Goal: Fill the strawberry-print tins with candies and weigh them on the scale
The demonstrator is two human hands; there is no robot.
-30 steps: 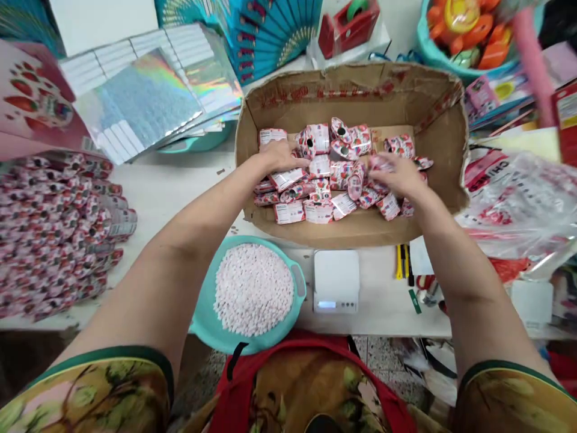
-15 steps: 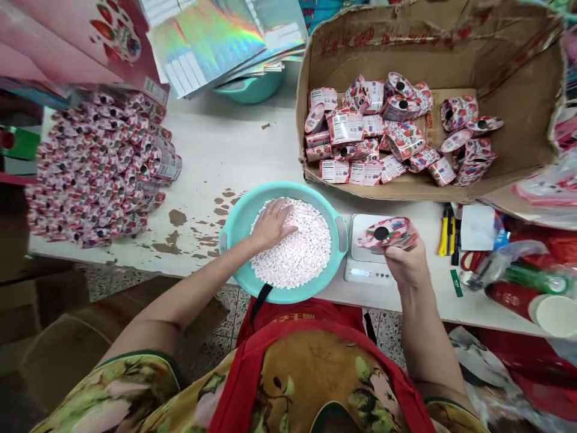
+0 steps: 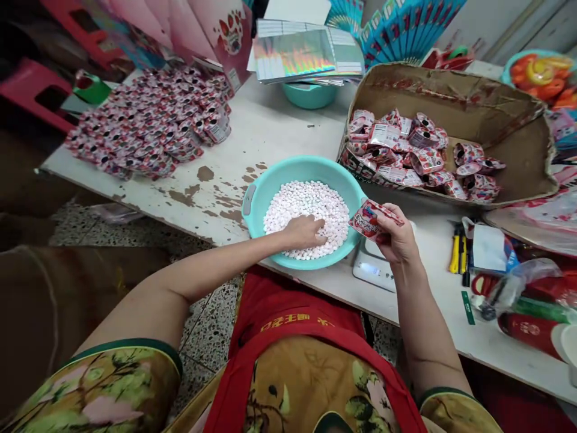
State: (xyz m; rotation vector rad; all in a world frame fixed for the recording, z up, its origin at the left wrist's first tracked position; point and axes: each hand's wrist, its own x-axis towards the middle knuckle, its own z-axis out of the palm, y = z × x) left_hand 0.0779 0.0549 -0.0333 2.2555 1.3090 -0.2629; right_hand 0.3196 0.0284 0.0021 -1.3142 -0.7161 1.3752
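Note:
A turquoise basin of small white pellet-like candies stands at the table's front edge. My left hand is in it, palm down. Its bent fingers are apart and press into the candies, which hide the fingertips. At the basin's right rim, my right hand grips a red printed carton with strawberry pictures, tilted toward the basin. Below that hand, a white digital scale shows a lit display and is partly covered.
Many similar cartons stand packed together at the left. A cardboard box behind the scale holds more, lying loose. Shiny holographic sheets rest on another basin. Yellow cutters and a plastic bag lie at the right.
The view has shifted, showing more of the table's back. My left hand has moved nearer the basin's front. My right hand has brought the carton from over the scale to the basin's rim and tilted it.

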